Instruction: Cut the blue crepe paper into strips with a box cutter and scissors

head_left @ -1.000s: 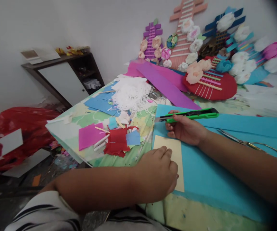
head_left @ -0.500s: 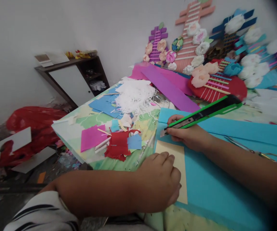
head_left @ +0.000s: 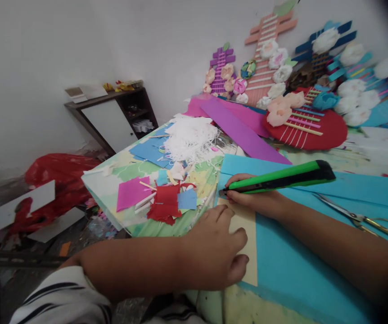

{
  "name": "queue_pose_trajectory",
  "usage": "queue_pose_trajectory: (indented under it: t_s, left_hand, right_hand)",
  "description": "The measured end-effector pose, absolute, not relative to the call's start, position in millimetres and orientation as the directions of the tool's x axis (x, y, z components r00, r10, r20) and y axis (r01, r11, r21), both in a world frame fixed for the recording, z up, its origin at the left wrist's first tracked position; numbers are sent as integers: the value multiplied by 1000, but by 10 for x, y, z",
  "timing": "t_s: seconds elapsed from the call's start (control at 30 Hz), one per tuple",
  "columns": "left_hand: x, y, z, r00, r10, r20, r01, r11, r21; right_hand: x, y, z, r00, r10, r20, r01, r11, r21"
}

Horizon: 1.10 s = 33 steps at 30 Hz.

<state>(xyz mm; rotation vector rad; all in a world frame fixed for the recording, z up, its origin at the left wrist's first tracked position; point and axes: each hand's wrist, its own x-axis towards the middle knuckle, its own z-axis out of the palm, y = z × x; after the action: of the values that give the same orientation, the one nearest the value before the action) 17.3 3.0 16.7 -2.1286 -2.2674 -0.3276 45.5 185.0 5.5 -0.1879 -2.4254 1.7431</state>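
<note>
A matte cream rectangular card lay flat on a smooth turquoise paper sheet at the front of the desk. The left hand pressed it down, fingers spread flat. The right hand kept its fingers clamped round a slim green-and-black plastic utility knife, tip at the card's top edge. Half a second earlier the knife had tilted more steeply; here it lay flatter.

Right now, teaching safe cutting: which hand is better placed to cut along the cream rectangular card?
Probably the right hand: it grips the green-and-black plastic utility knife, tip at the cream card; the left hand presses that card down.
</note>
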Motion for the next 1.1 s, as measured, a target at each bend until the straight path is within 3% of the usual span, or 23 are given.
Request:
queue_pose_trajectory:
  t_s: [0.8,1.1]
  left_hand:
    - [207,26,161,-105,985,139,992,94,85]
    - [211,37,156,-92,987,132,995,86,51]
  right_hand:
    - [424,1795,129,-955,225,191,-57,493,-868]
    - [438,1841,112,-981,180,64,24,448,-894]
